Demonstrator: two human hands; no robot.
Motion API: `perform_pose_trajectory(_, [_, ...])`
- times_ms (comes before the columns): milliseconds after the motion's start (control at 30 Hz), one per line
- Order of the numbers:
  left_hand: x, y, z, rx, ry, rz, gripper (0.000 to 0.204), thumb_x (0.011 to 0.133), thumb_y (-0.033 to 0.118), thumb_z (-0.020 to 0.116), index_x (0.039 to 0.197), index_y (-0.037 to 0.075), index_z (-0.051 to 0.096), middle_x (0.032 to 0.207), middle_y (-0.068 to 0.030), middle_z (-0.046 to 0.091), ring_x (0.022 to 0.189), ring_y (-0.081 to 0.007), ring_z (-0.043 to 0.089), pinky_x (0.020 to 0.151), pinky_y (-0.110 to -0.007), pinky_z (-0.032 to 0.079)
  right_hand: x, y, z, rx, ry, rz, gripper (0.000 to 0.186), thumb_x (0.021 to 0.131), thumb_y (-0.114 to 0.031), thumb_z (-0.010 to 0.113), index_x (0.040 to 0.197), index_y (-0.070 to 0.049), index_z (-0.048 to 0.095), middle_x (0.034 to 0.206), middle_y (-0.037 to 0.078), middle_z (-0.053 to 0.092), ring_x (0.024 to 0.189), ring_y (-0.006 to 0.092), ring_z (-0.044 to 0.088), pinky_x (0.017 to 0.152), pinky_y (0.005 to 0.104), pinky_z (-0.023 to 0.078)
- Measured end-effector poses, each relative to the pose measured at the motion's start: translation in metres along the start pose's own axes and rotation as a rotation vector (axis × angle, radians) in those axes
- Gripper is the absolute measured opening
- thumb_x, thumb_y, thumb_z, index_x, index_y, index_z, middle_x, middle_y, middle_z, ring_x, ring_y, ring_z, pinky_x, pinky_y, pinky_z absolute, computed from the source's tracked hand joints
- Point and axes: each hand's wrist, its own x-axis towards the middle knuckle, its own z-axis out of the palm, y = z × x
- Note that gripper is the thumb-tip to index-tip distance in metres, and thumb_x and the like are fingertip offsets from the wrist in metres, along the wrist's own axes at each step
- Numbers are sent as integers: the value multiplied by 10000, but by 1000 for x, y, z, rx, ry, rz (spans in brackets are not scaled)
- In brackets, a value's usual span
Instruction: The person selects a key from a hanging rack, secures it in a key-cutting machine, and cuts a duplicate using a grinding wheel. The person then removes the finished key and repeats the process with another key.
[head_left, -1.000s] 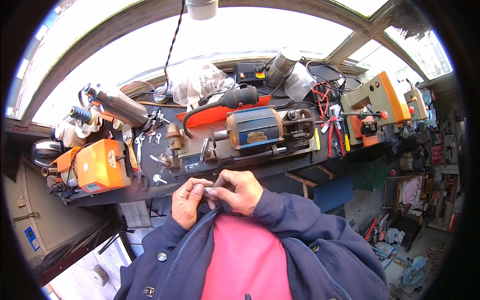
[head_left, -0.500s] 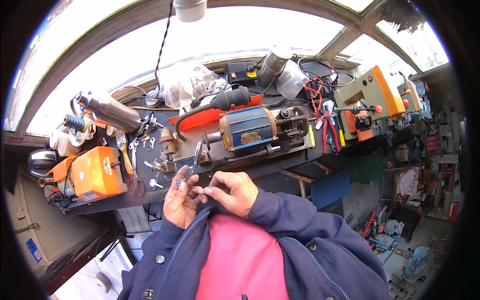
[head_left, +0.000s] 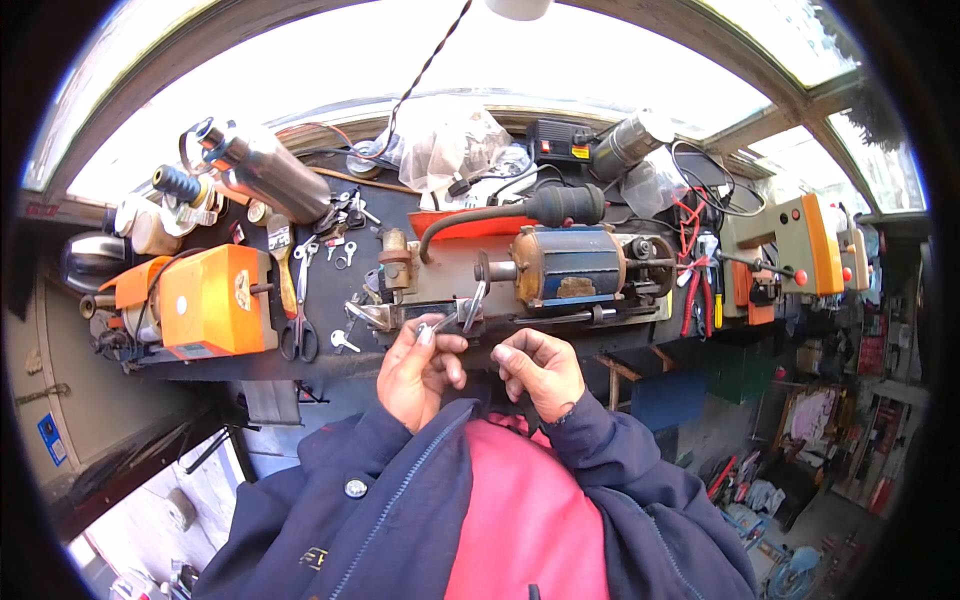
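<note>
My left hand [head_left: 412, 375] pinches a small silvery key [head_left: 438, 326] between thumb and forefinger, at the bench's front edge. Just beyond it stands a key-cutting machine with a blue motor [head_left: 568, 265] and a metal lever [head_left: 474, 306]. To the right, my right hand [head_left: 541, 372] is apart from the left, its thumb and bent fingers pressed together. Whatever may lie in that pinch is hidden. A loose key [head_left: 345, 342] rests on the bench left of my hands.
An orange machine [head_left: 215, 305], scissors [head_left: 299, 338], a brush [head_left: 281, 265] and a steel flask [head_left: 265, 175] occupy the left side. Pliers [head_left: 692, 300] and a beige-and-orange machine [head_left: 785, 240] are on the right. A flexible-necked lamp [head_left: 560, 206] bends over the motor.
My right hand has drawn away from my left, opening a gap between them. The left still holds the key, now closer to the machine's lever. The whole view has shifted.
</note>
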Motion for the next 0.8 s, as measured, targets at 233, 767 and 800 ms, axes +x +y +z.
perform_pose_trajectory(233, [-18,13,-5,153,-92,-248,78,1041,153,550,1065,79,554,892,-167,713,585,-155,593,540,-244,473,-2,16,17,81,-116,57,170,941,-111,694,1078,-16,728,813,-6,670,663,40,554,579,200,448])
perform_pose_trajectory(767, [-13,17,16,724,-234,-283,162,1021,138,581,1115,30,658,913,-69,727,610,-43,516,560,-189,388,3,38,19,179,128,-304,159,998,-134,633,1057,12,660,887,60,695,773,82,635,685,250,546])
perform_pose_trajectory(800, [-14,21,14,763,-265,-300,218,1024,144,570,1187,36,666,924,-56,727,637,-25,496,593,-181,380,6,40,17,235,130,-301,161,1012,-136,611,1071,8,652,885,69,700,761,94,654,679,258,557])
